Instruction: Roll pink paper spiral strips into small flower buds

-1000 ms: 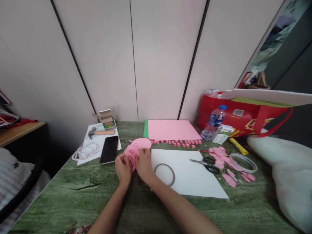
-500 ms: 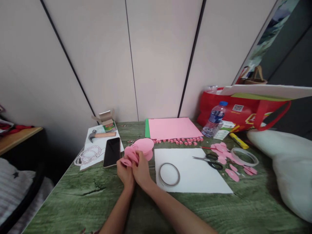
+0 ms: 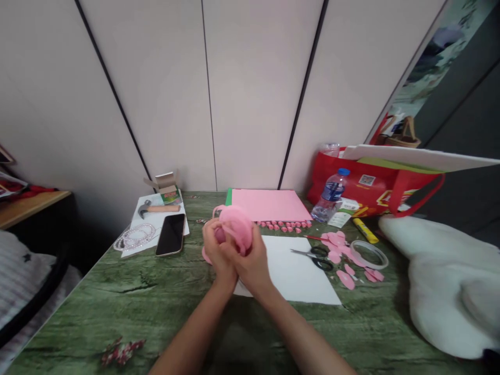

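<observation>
- The left hand (image 3: 216,255) and right hand (image 3: 253,265) are cupped together, wrists close, both grasping the pink paper (image 3: 239,219) between them.
- That curled pink paper is held above the table (image 3: 136,312), at the far left corner of the white sheet (image 3: 300,276); a thin loop sticks out on its left, and the fingers hide part of it.
- The scissors (image 3: 312,255) lie on the white sheet's right side, their black handles reaching its edge.
- By the white sheet's far right corner is a red pencil (image 3: 312,238).
- Right of the white sheet are scattered pink cutouts (image 3: 336,239), a tape roll (image 3: 375,265) and, farther back, a yellow tube (image 3: 365,230).
- Beyond the white sheet, small pink rolls (image 3: 285,227) line up before a flat pink stack (image 3: 271,204).
- Left of the white sheet, well apart, lie a dark-screened phone (image 3: 171,234), a hammer (image 3: 160,209) and beaded loops (image 3: 136,237).
- Behind the white sheet, to the right, a bottle (image 3: 331,196) stands before a red bag (image 3: 359,190).
</observation>
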